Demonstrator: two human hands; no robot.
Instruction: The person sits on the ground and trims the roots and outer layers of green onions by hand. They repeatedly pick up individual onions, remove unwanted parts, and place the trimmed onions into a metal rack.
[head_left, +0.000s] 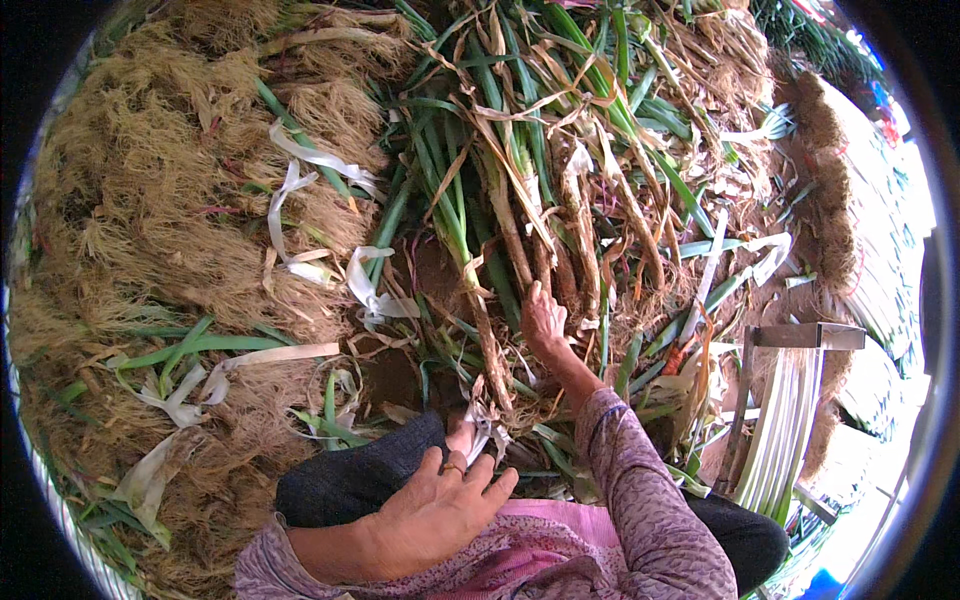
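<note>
A loose heap of unpeeled green onions (577, 217) with brown, soil-coated skins and dry leaves lies before me, roots towards me. My right hand (544, 322) reaches into it with curled fingers closed at the lower end of a green onion stalk (510, 232); the fingers hide part of that stalk. One more green onion (484, 330) slants down to the left of this hand, its roots near my foot. Close to my lap, my left hand (446, 499) is palm down with spread fingers and nothing visible in it. Whitish peeled skins (491, 435) lie just beyond its fingertips.
A wide pile of green onions with matted tan roots (187, 172) fills the left side. Peeled white strips (375, 289) lie on it. At right, a metal frame (806, 337) holds clean white stalks (780, 427). Beyond are bundled green onions (885, 240) with red ties.
</note>
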